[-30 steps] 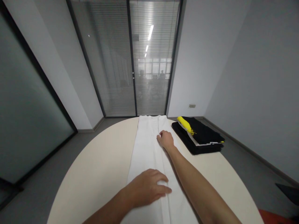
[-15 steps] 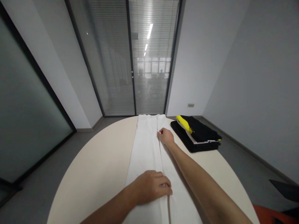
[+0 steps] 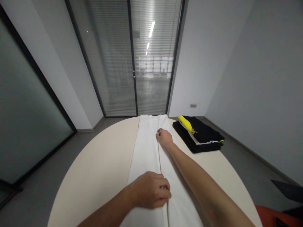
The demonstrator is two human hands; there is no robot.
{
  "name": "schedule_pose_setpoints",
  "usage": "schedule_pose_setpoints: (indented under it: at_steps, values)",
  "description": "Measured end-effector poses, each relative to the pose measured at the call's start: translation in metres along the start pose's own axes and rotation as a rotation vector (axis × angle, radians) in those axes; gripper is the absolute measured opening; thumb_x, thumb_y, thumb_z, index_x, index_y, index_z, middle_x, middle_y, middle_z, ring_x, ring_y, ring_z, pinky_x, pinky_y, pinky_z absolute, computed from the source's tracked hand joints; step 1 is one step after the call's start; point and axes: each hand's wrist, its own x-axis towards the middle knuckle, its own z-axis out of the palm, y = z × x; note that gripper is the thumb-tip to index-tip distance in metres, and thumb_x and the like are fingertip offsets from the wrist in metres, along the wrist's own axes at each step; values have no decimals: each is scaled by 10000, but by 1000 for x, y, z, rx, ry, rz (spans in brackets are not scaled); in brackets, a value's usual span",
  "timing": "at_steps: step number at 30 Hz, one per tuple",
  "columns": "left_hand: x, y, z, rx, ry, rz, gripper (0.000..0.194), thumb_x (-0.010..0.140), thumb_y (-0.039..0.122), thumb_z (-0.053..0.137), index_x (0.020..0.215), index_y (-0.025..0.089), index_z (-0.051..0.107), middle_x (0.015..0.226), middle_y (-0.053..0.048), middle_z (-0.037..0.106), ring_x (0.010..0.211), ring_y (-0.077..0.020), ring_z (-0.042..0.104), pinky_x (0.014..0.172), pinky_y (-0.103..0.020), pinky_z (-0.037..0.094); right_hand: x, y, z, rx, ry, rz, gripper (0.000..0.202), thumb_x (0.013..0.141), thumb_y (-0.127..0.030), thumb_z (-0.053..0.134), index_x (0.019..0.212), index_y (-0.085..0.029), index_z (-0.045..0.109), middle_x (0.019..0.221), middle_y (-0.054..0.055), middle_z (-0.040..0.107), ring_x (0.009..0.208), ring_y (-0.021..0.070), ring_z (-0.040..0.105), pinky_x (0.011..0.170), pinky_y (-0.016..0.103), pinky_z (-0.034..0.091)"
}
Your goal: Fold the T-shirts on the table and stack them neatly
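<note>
A long white cloth (image 3: 144, 151) runs lengthwise over the round table, from its far rim towards me. A folded edge of it forms a line down its length, right of the middle. Far out, my right hand (image 3: 165, 137) pinches this edge between thumb and fingers. Closer to me, my left hand (image 3: 152, 190) has its fingers curled closed on the same edge. Below my left hand a narrow gap shows along the fold. The cloth's near end is cut off by the bottom of the view.
On the cream round table (image 3: 101, 160), to the right, lies a stack of folded black cloths (image 3: 201, 129) with a yellow fringed piece (image 3: 186, 123) on top. Beyond the table stands a glass partition with blinds (image 3: 151, 94). A red chair (image 3: 272, 216) shows at the lower right.
Both hands have shifted slightly left, bringing the folded edge with them. The stack on the right stays in place.
</note>
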Motion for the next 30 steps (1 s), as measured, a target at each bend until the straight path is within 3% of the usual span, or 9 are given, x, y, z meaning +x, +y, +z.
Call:
schedule_pose_setpoints:
  at_steps: [9, 14, 17, 21, 26, 30]
  values:
    - [1, 14, 0, -25, 2, 56, 141, 902, 370, 615, 876, 236, 652, 977, 45, 710, 781, -148, 553, 614, -319, 370, -3, 3, -4, 9, -95, -178, 381, 894, -233, 586, 1267, -165, 626, 1110, 106, 717, 990, 212, 659, 829, 269, 448]
    - [2, 28, 2, -135, -25, 88, 75, 850, 273, 629, 794, 231, 658, 804, 44, 691, 737, -147, 522, 681, -309, 407, -10, 26, -15, 39, -174, -402, 426, 910, -109, 501, 1297, -201, 652, 1185, 82, 705, 1076, 181, 642, 946, 247, 439]
    - [3, 30, -1, -195, -22, 67, 52, 786, 242, 651, 827, 229, 679, 785, 40, 685, 751, -149, 543, 784, -313, 433, -20, 45, -13, 47, -145, -543, 422, 966, -181, 471, 1365, -171, 609, 1326, 113, 653, 1232, 214, 579, 1062, 315, 415]
    - [3, 29, -1, -244, -70, 45, 63, 745, 236, 671, 805, 220, 682, 740, 30, 664, 729, -154, 563, 842, -327, 437, -34, 62, -3, 43, -51, -530, 477, 1033, -363, 398, 1406, -126, 578, 1465, 148, 553, 1384, 250, 470, 1178, 393, 335]
    - [4, 31, 6, -363, -120, 64, 81, 805, 301, 714, 785, 227, 689, 744, 33, 685, 726, -155, 597, 796, -325, 433, -39, 62, 2, 48, -27, -491, 528, 1023, -464, 394, 1397, -150, 596, 1474, 144, 547, 1393, 269, 471, 1186, 430, 344]
    - [4, 29, 10, -525, -163, 97, 104, 725, 187, 789, 792, 218, 717, 742, 64, 729, 713, -130, 644, 858, -308, 434, -41, 59, -4, 47, -48, -504, 549, 1007, -481, 424, 1405, -141, 590, 1491, 148, 530, 1418, 276, 444, 1197, 442, 328]
